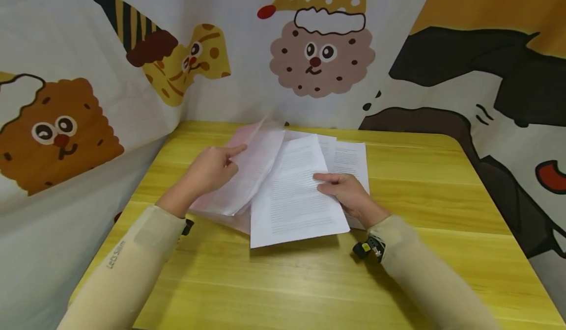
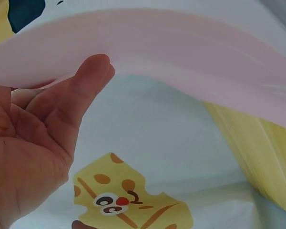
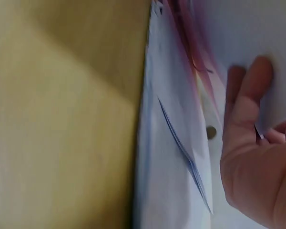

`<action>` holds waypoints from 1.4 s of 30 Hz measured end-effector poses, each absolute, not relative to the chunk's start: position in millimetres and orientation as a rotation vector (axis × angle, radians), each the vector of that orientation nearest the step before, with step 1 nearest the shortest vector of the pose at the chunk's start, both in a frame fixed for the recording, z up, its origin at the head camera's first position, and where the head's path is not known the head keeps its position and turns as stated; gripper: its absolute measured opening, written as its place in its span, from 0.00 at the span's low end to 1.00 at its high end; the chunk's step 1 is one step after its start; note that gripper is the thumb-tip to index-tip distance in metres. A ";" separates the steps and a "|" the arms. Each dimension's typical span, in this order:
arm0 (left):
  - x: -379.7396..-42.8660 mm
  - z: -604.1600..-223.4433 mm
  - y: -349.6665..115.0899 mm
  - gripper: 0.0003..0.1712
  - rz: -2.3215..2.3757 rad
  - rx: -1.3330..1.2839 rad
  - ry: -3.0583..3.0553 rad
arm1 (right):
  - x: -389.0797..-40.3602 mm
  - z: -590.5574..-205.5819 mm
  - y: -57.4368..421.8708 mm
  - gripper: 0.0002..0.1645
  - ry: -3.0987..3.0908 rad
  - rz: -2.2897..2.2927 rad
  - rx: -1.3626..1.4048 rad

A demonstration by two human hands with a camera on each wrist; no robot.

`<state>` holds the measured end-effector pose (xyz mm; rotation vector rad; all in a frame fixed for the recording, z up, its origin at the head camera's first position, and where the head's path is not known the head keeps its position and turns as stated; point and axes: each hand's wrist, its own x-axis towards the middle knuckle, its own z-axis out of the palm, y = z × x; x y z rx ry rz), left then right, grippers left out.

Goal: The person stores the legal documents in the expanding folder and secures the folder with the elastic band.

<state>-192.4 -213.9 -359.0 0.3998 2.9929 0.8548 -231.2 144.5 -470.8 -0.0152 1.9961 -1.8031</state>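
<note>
A pink translucent folder (image 1: 240, 185) lies on the table, its cover lifted and bent. My left hand (image 1: 211, 169) pinches the cover's edge, index finger stretched along it. In the left wrist view the thumb of my left hand (image 2: 47, 121) lies against the curved pink cover (image 2: 171, 52). A printed white sheet (image 1: 294, 192) slants up to the right of the folder's cover. My right hand (image 1: 347, 190) holds its right edge between thumb and fingers. More printed sheets (image 1: 351, 158) lie behind and beneath it. In the blurred right wrist view, my right hand (image 3: 255, 138) touches the paper.
The yellow wood-grain table (image 1: 420, 197) extends around the papers. A white cloth with cartoon prints (image 1: 247, 50) hangs behind and on the left. Small black devices (image 1: 369, 247) sit at both wrists.
</note>
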 end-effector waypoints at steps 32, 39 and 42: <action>-193.8 -359.3 -212.5 0.34 0.847 0.378 3.062 | -204.3 -478.5 111.6 0.28 1.953 -2.120 0.252; -195.2 -359.8 -209.3 0.34 0.836 0.397 3.059 | -202.8 -478.8 104.6 0.28 1.923 -2.146 0.273; -195.1 -360.5 -208.8 0.34 0.834 0.393 3.054 | -203.6 -479.4 102.6 0.28 1.926 -2.144 0.273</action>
